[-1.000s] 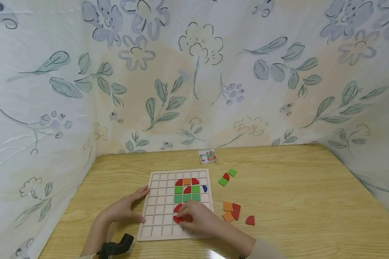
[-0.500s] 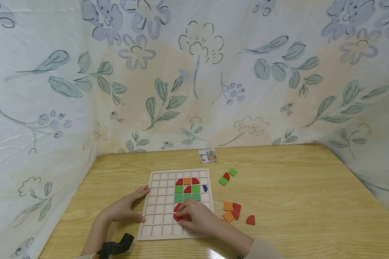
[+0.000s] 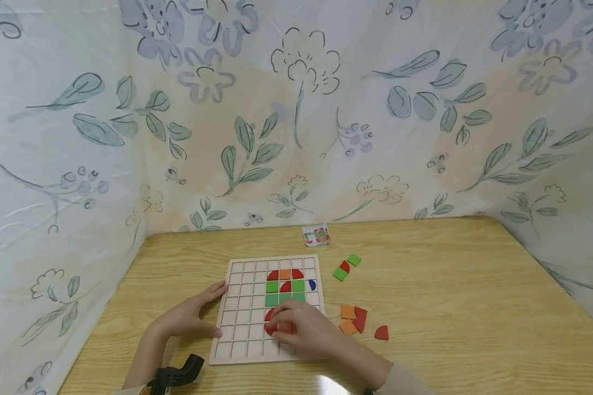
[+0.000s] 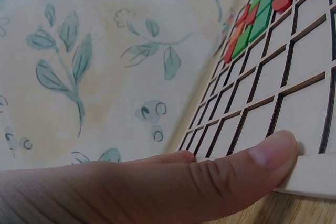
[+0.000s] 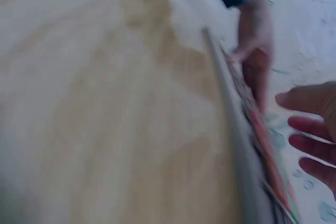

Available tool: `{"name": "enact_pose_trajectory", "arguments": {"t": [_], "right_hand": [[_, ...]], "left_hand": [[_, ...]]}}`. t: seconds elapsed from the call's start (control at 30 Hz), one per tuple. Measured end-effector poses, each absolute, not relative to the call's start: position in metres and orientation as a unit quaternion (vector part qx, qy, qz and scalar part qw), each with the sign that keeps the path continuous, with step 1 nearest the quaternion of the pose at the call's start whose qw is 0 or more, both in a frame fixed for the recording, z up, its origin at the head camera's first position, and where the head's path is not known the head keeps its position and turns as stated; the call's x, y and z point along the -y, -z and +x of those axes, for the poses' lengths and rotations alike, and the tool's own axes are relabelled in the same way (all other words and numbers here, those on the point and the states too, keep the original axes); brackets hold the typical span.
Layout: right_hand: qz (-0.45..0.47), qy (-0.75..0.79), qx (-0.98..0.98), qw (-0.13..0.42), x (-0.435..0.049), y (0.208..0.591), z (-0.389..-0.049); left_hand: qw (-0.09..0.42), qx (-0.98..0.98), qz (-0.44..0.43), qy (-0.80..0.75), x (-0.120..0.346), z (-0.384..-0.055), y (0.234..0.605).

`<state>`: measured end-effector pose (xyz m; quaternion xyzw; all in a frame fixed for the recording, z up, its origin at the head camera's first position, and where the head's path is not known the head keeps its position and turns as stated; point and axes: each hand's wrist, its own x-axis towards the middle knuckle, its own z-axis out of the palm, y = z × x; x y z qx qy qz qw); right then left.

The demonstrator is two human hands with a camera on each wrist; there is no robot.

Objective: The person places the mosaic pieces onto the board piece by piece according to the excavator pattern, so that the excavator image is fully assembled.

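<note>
A pale wooden grid board (image 3: 239,302) lies on the table. My left hand (image 3: 185,318) rests along its left side; in the left wrist view the thumb (image 4: 275,153) lies on the board's rim. Over the lower middle squares is my right hand (image 3: 306,329), its fingertips close by a red quarter-round piece (image 3: 269,330). The right wrist view shows that hand's fingers (image 5: 310,145) loosely spread, with nothing between them. Further up the board sit red corner pieces (image 3: 273,275), an orange square (image 3: 284,274) and green squares (image 3: 272,300). The right hand hides some squares beneath it.
A blue piece (image 3: 312,285) is near the board's right edge. Right of the board lie loose green squares (image 3: 340,274), orange squares (image 3: 348,311) and red pieces (image 3: 382,332). A small pattern card (image 3: 316,235) lies behind, before a flowered cloth (image 3: 296,126).
My right hand's fingertips have eased slightly off the red quarter-round piece, while the hand stays over the same squares. My left hand has kept its place at the board's edge.
</note>
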<state>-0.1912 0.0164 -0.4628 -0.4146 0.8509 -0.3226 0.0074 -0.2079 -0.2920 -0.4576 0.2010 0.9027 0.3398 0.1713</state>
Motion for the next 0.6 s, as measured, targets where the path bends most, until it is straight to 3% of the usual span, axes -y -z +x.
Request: {"name": "enact_pose_trajectory", "arguments": {"t": [0.27, 0.6], "right_hand": [[-0.323, 0.433, -0.841, 0.014, -0.073, 0.450, -0.201], [-0.211, 0.450, -0.868, -0.024, -0.141, 0.447, -0.203]], "left_hand": [[0.179, -0.904, 0.183, -0.342, 0.291, -0.209, 0.455], [0.188, -0.902, 0.178, -0.345, 0.289, -0.210, 0.454]]}}
